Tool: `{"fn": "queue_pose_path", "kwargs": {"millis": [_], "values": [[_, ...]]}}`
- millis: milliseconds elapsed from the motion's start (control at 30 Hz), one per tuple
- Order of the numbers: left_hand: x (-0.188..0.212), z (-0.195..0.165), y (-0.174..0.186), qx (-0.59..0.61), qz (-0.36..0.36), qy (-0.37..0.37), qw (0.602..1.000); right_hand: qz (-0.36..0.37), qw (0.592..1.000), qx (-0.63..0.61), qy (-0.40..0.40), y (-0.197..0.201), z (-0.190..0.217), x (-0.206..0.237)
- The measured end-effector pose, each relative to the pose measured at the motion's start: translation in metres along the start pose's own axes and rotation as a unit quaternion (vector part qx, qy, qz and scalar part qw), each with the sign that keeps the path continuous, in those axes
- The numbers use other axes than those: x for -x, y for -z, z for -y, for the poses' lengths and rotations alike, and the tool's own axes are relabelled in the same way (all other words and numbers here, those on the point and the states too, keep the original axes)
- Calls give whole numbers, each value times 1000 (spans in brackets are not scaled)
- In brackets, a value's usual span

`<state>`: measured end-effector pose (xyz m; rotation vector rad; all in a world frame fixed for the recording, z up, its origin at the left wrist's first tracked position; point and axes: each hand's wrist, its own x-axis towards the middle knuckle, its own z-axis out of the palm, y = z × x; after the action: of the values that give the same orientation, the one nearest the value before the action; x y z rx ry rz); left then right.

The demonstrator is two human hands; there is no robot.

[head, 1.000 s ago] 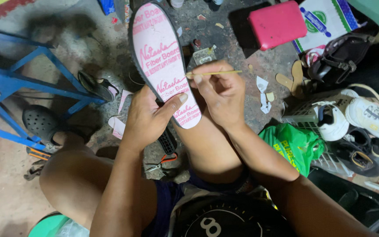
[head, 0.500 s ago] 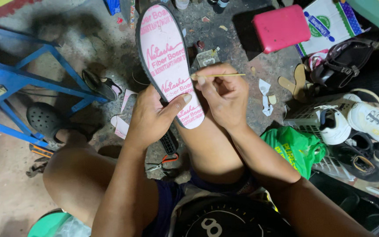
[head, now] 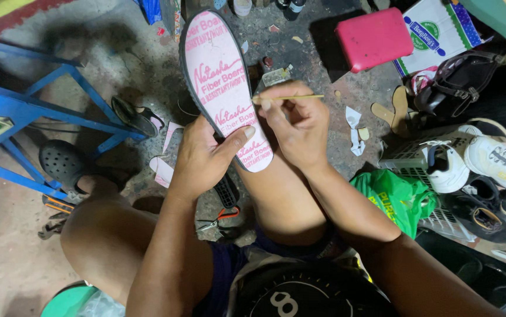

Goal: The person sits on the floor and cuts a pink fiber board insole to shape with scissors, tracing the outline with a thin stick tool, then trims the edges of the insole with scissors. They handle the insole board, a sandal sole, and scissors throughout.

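Concrete floor [head: 88, 53], stained and littered, carries a blue metal frame [head: 41, 111] to one side and a pink box [head: 373, 38], white sneakers [head: 487, 158] and a green bag [head: 396, 196] to the other. Insole board [head: 223, 88], pink-faced with dark edging, is held above the knees, toe end pointing away. Left hand [head: 203, 161] is closed on its heel end, thumb pressed across the face. Right hand [head: 297, 126] pinches a thin stick [head: 291, 97] at the board's edge. Judgement: edge work appears under way near the heel; how much remains cannot be told. Pliers [head: 220, 218] lie beneath.
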<state>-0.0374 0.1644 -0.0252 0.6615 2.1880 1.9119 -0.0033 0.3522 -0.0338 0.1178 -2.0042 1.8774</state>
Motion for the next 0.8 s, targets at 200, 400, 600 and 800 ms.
{"fn": "queue_pose_path", "kwargs": {"millis": [200,400,600,800], "values": [[1,3,3,-3,-12,7,1000,20,999,29,0,1,3,9],[2,6,3,-6,-6,20,1000,22,999,36,-8,3,-2,13],[3,7,4,24,-10,9,1000,48,998,50,-2,8,0,16],[4,8,4,9,-13,7,1000,57,998,31,-13,15,-2,28]]}}
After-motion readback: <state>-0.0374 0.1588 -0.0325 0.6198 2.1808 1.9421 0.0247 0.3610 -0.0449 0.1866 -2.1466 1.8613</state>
